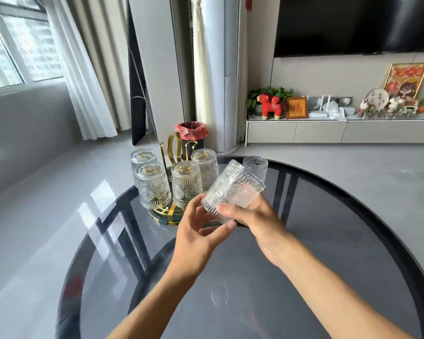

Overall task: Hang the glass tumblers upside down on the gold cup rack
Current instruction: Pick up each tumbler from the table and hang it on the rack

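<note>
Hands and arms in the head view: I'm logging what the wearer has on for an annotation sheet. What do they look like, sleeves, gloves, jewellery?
Both arms are bare from the picture's lower edge to the fingers: no sleeve shows on either forearm. The left hand and right hand wear no gloves. No watch, bracelet or ring is visible on the parts that show. Fingernails look short and unpainted.

- Home living room.
- Wall-mounted TV [355,23] above a low media cabinet [328,130] holding a red toy horse [271,105], framed pictures [405,80], a potted plant [257,95] and a router [318,111].
- Curtained window [20,45], standing air conditioner [220,69], bin with red liner [191,134].
- Round dark glass table [328,228] on grey floor.
</note>
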Action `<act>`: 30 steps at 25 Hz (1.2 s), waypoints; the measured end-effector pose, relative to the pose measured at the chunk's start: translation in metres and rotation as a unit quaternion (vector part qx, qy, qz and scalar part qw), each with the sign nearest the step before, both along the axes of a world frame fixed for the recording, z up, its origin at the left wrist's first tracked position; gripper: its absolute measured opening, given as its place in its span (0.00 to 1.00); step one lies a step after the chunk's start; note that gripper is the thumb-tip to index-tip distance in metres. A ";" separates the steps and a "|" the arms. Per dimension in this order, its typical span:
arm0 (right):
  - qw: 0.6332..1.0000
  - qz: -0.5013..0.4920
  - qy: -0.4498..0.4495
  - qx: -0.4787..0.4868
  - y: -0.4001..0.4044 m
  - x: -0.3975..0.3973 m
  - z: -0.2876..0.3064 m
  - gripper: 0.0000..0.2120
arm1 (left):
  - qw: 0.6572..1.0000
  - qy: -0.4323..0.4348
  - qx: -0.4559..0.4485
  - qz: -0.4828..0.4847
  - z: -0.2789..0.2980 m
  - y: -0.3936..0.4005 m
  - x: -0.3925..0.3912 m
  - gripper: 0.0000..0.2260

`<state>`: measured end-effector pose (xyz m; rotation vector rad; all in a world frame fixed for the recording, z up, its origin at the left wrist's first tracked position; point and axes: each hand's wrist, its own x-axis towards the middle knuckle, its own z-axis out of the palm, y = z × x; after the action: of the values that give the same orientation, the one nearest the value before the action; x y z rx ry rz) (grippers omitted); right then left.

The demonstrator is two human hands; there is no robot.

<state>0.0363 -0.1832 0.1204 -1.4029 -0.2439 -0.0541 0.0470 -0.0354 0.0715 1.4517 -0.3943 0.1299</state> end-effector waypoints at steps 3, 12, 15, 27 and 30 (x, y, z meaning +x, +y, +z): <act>0.999 0.025 0.031 -0.009 0.024 0.007 0.021 0.19 | 0.999 -0.013 -0.030 0.009 0.032 0.032 0.003 0.27; 0.985 -0.032 -0.012 -0.170 0.061 0.088 0.084 0.23 | 0.980 -0.045 -0.013 0.194 0.129 0.138 0.089 0.27; 0.863 -0.074 -0.106 -0.489 0.083 0.128 0.094 0.28 | 0.970 -0.032 0.037 0.240 0.154 0.156 0.136 0.28; 0.784 -0.058 -0.140 -0.601 0.092 0.163 0.086 0.34 | 0.886 -0.071 0.395 0.233 0.164 0.117 0.232 0.26; 0.790 -0.063 -0.147 -0.592 0.091 0.160 0.085 0.34 | 0.867 -0.036 0.444 0.223 0.159 0.105 0.248 0.22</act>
<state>0.1960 -0.0924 0.2059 -2.6848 -0.4857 -0.2687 0.2948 0.0698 0.2309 2.4509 -0.1595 0.4133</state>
